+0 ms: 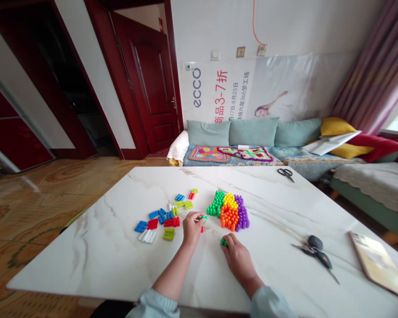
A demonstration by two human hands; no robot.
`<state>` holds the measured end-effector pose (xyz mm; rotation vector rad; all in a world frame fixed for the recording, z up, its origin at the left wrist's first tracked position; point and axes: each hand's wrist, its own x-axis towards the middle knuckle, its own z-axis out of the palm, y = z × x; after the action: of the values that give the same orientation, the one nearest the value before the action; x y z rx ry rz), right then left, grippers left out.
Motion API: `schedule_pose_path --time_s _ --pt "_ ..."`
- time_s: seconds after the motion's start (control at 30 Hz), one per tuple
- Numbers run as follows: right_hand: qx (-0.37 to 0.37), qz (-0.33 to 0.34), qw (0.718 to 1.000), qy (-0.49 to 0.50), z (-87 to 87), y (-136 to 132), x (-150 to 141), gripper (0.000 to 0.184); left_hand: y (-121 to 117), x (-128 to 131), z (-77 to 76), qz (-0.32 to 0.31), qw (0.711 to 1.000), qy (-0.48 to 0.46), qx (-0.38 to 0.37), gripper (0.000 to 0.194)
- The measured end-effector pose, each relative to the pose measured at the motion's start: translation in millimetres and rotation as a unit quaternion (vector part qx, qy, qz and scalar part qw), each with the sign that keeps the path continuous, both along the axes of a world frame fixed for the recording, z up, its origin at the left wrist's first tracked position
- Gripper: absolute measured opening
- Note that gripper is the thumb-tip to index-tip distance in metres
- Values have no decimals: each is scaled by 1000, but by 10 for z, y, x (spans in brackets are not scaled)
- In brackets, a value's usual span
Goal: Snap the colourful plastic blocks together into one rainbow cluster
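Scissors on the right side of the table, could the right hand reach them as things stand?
Probably yes. The right hand lies on the table with a green peg at its fingertips, and the black-handled scissors sit off to its side. The other colored pegs lie away from that side, so none seem in the way.

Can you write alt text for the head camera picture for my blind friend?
The left hand and right hand hold small green pegs on a white marble table, beside a joined cluster of colourful pegs. Loose pegs lie nearby.

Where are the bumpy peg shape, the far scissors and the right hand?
peg shape [228,215], head view, orange pegs
far scissors [284,172], head view, black handles
right hand [238,257], head view, back of hand
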<state>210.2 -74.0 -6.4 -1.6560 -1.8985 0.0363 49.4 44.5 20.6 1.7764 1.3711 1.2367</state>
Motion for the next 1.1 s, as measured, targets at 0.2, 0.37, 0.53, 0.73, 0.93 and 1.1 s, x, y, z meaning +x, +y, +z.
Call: schedule_pose_path --time_s 0.2,0.37,0.53,0.73,0.93,1.1 --pt "1 -3 1000 -3 23 0 -7 11 247 166 -80 -25 999 41 8 20" --pt "-3 -3 1000 -10 33 -1 -14 12 366 235 -136 -30 998 59 19 21" --pt "-14 1 1000 -1 28 -2 -5 11 287 243 -131 -23 997 67 42 21" --pt "-3 7 1000 11 13 1 12 12 -116 -229 -141 -117 972 166 119 20" --pt "34 8 999 13 9 4 3 14 -205 -792 -185 -33 942 302 142 36" --pt "30 20 999 26 15 -2 6 18 -453 -840 -275 -48 931 325 159 46"
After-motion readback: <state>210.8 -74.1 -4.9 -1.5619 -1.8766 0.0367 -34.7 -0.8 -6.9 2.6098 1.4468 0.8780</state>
